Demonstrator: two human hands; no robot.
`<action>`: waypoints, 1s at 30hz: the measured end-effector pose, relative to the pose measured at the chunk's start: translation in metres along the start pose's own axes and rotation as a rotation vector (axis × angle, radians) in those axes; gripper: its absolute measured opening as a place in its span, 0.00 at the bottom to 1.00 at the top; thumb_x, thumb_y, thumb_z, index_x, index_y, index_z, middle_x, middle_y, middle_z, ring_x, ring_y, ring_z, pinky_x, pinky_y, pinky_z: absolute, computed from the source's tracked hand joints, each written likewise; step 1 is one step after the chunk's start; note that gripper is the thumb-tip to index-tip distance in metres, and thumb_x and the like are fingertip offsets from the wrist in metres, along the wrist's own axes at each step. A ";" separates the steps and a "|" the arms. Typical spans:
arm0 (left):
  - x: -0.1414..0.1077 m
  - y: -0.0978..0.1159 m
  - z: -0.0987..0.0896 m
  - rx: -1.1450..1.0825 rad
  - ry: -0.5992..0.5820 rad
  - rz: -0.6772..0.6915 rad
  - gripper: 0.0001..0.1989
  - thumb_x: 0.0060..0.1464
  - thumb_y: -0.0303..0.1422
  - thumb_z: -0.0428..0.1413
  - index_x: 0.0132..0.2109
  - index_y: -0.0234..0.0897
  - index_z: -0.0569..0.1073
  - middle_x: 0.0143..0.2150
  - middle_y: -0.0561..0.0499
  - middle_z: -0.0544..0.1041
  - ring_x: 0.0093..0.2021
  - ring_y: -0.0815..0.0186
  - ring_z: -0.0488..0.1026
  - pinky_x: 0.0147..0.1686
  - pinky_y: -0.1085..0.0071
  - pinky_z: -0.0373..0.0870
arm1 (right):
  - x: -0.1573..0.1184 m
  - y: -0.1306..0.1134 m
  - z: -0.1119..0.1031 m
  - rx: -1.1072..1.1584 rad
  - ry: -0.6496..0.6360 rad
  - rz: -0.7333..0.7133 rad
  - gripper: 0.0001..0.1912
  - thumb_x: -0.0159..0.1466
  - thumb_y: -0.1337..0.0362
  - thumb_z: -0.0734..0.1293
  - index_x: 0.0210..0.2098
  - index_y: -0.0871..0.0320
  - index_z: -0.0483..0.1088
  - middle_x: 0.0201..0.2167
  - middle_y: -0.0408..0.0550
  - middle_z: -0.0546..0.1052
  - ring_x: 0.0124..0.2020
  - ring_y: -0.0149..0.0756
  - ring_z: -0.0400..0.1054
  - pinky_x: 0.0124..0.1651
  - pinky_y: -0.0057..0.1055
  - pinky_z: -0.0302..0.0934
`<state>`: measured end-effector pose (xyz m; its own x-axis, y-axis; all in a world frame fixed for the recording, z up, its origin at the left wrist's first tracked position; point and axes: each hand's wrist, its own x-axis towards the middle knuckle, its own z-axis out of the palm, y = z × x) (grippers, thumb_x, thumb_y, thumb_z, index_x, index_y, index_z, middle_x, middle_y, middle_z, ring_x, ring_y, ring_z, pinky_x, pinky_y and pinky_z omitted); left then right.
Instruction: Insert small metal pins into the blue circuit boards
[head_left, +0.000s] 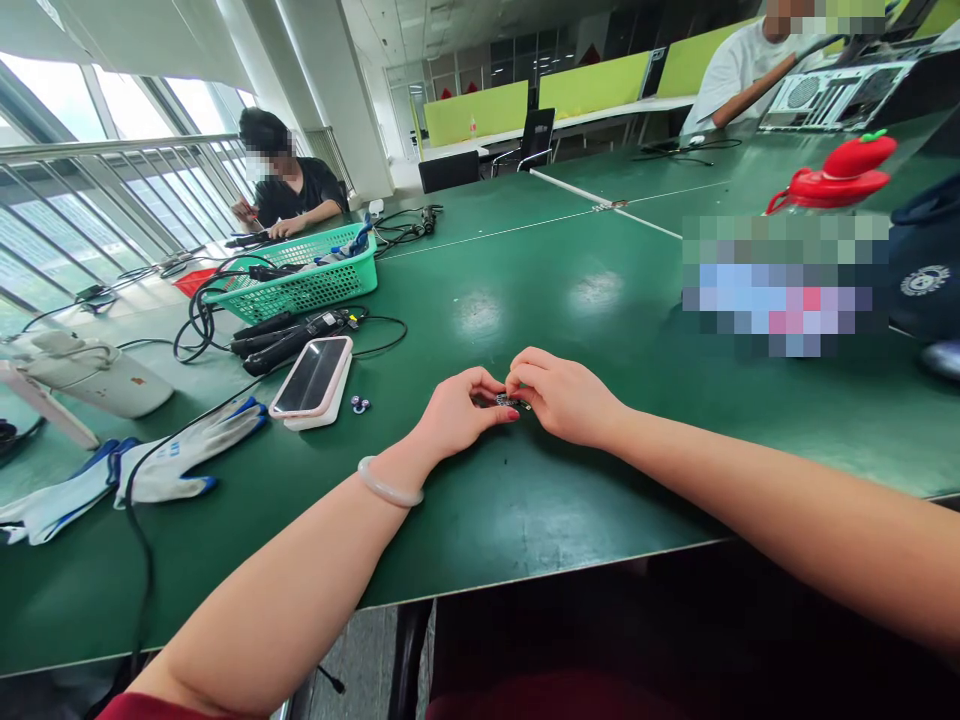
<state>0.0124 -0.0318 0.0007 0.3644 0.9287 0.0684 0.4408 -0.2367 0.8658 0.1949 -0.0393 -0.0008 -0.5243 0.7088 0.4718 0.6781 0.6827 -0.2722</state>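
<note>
Over the green table (525,520), my left hand (466,408) and my right hand (564,398) meet. Between their fingertips is a small dark-and-silver piece (508,400), mostly covered, too small to name. My left hand pinches it from the left with thumb and fingers, a pale bangle (390,484) on the wrist. The right fingers are curled together at its right side, where a tiny yellowish bit shows. To the left of my hands lie a few small purple-and-white round pieces (361,404) and a phone (313,378) resting on a white box.
White-and-blue gloves (184,460) and black cables lie at left, near a white device (97,370). Behind the phone stands a green basket (300,285). A red-lidded bottle (840,188) and dark bag (926,260) are at right. Two people sit farther off, one beside a white metal case (836,95).
</note>
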 end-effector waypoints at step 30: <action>0.003 -0.004 -0.003 -0.323 0.026 -0.067 0.16 0.38 0.33 0.65 0.33 0.33 0.69 0.30 0.52 0.77 0.29 0.72 0.72 0.34 0.71 0.67 | 0.002 0.006 -0.017 0.070 0.020 0.102 0.11 0.64 0.64 0.61 0.36 0.55 0.75 0.35 0.46 0.73 0.31 0.31 0.66 0.35 0.29 0.58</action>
<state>0.0094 -0.0267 -0.0014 0.3208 0.9470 0.0150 0.1788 -0.0761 0.9809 0.2063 -0.0369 0.0135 -0.4435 0.7723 0.4548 0.6898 0.6181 -0.3771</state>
